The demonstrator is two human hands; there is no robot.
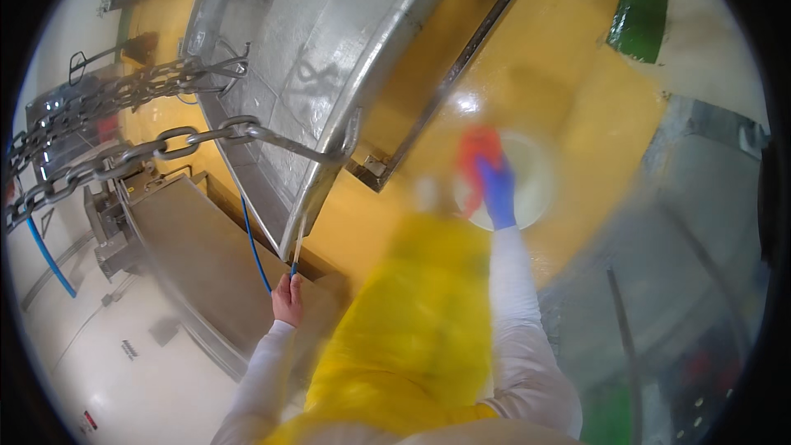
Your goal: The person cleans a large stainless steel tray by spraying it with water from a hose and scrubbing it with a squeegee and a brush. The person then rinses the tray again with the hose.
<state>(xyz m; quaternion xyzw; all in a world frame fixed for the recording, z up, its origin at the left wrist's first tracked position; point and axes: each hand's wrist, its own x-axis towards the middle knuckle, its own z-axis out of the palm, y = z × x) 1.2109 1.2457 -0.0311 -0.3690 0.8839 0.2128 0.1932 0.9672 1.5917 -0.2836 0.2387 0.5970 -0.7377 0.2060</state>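
Observation:
My left hand (287, 300), bare, grips the end of a blue hose (253, 247) beside the lower corner of a large stainless steel tub (334, 25). A pale streak, perhaps water, runs from the hose end up to the tub's rim. My right hand (496, 182), in a blue glove, holds a blurred red object (481, 148), whose kind I cannot tell, over a round white bucket (536, 182) on the yellow floor. The bucket's contents are too blurred to make out. A yellow apron (420, 315) hangs down my front between the two arms.
A heavy steel chain (176, 143) with a hook (352, 136) reaches the tub's near rim; more chains (148, 83) hook on farther left. A metal frame (432, 99) stands low beside the tub. Steel equipment (204, 253) lies at lower left, and a grey surface (698, 210) at right.

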